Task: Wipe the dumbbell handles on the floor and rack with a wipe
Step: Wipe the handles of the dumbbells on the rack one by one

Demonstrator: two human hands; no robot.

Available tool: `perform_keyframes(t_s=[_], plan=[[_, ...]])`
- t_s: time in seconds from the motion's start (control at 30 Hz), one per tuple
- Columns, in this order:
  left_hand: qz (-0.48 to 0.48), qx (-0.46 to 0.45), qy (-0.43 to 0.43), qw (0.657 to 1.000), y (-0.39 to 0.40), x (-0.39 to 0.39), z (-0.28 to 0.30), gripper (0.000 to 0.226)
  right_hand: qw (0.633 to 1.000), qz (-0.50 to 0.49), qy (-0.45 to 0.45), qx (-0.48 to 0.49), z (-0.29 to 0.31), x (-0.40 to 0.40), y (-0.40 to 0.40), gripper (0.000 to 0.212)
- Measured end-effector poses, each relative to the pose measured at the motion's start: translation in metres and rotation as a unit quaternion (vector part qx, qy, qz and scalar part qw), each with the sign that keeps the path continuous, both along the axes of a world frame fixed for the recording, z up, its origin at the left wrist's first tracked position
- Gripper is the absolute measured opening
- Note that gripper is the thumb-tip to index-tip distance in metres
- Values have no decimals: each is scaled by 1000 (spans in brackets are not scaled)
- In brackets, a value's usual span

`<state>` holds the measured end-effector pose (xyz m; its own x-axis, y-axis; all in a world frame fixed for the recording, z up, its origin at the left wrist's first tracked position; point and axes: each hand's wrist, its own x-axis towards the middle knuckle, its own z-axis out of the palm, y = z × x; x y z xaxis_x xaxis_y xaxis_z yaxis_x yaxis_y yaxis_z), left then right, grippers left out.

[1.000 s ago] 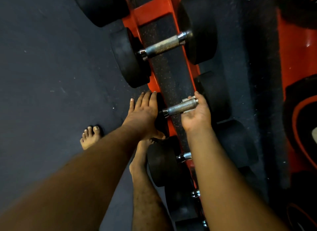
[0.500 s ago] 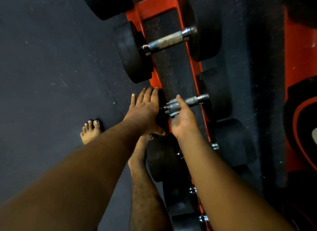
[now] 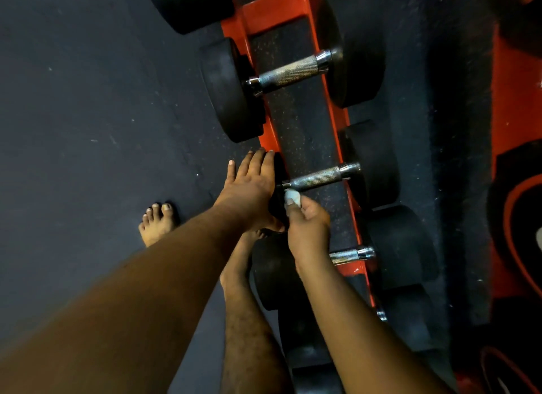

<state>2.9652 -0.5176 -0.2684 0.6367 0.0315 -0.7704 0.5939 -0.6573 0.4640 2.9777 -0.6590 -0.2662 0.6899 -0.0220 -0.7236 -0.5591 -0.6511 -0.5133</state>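
The orange rack (image 3: 296,9) runs up the middle of the view with dumbbells laid across it, and everything here is placed against it. The left hand (image 3: 249,185) lies flat with straight fingers on the black weight at the rack's left edge, steadying the middle dumbbell (image 3: 372,165). The right hand (image 3: 308,220) sits just to the near side of that dumbbell's metal handle (image 3: 318,176), its fingers curled around a small white wipe (image 3: 291,196); the wipe is just beside the handle's left end, and whether it touches the metal cannot be told. Farther up the rack lies a bigger dumbbell (image 3: 231,91), and nearer lies a third dumbbell (image 3: 401,247), partly hidden by the right wrist. A bare foot (image 3: 158,220) stands on the dark floor (image 3: 88,115) left of the rack.
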Motion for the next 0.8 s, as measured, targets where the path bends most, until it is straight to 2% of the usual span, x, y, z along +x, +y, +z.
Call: perform_keyframes(t_s=[0.03,0.1,0.13,0.2,0.23,0.27,0.33,0.4,0.43,0.5,0.57,0.63,0.67,0.7,0.73,0.8], plan=[[-1,2,-1,1000,0,-1,0,155,996,62,-60,-14,7,7,2,27],[-5,1,-3,1000,1,-1,0,156,962,189,-188,-56,7,32,8,37],[-7,0,-3,1000,1,-1,0,155,933,284,-206,-85,2,49,14,42],[-8,-2,-2,1000,1,0,2,154,841,489,-161,-168,-13,70,22,49],[-10,-3,1,1000,2,1,4,154,802,551,-143,-183,-20,69,21,49],[-12,-3,3,1000,2,1,5,154,776,588,-141,-181,-22,65,18,49],[-12,2,2,1000,2,0,5,155,747,622,-164,-165,-21,51,2,54],[-9,1,2,1000,1,0,4,155,739,627,-197,-146,-20,38,-18,62],[-8,2,1,1000,1,0,3,155,750,612,-210,-136,-20,32,-26,62],[-7,3,-1,1000,1,0,2,155,792,558,-223,-108,-18,18,-36,56],[-5,4,-3,1000,1,0,1,156,863,451,-216,-71,-12,-1,-38,47],[-5,3,-4,1000,1,-1,0,155,947,261,-172,-78,-13,-13,-40,39],[-7,3,-5,1000,1,-2,0,155,978,139,-122,-93,-16,-11,-39,35],[-8,4,-5,1000,1,-2,0,154,994,2,-69,-86,-19,-6,-36,31],[-9,4,-6,1000,1,-2,1,154,988,-140,-29,-59,-23,0,-32,27],[-9,2,-5,1000,2,-2,1,153,930,-365,37,16,-27,20,-18,23]])
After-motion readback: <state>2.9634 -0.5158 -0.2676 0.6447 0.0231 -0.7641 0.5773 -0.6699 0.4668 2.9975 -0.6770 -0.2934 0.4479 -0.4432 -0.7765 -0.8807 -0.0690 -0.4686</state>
